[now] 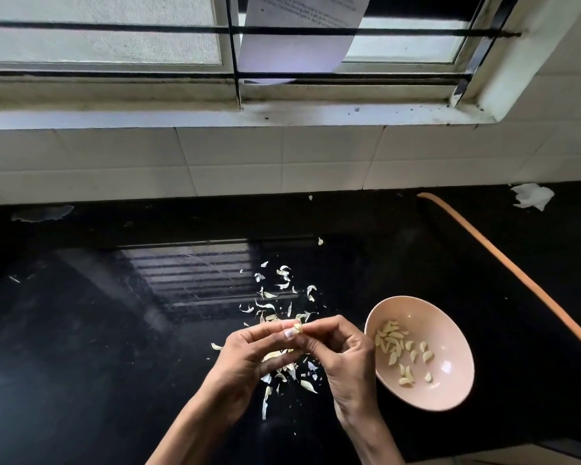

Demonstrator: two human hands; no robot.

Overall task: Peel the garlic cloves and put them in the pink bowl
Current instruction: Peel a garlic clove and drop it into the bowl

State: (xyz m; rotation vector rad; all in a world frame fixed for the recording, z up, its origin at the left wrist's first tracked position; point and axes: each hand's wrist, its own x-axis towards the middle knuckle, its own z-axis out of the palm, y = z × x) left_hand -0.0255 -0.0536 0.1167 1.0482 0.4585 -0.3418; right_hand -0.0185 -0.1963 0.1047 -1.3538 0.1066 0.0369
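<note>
Two hands, the left hand (249, 350) and right hand (342, 350), pinched one garlic clove (298, 327) between closed fingertips just left of the pink bowl (450, 391), where a slippery clove could have dropped among the loose skins (275, 297).

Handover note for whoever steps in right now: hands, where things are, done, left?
Left hand and right hand: both pinch one garlic clove between the fingertips, above the black counter, mid-peel.
Pink bowl: on the counter just right of the right hand, holding a batch of peeled cloves.
Peel scraps: scattered on the counter under and beyond the hands.
Done: many cloves peeled and in the bowl.
Left: finish this clove and drop it in the bowl. Some pieces under the hands may be unpeeled cloves; cannot tell.
</note>
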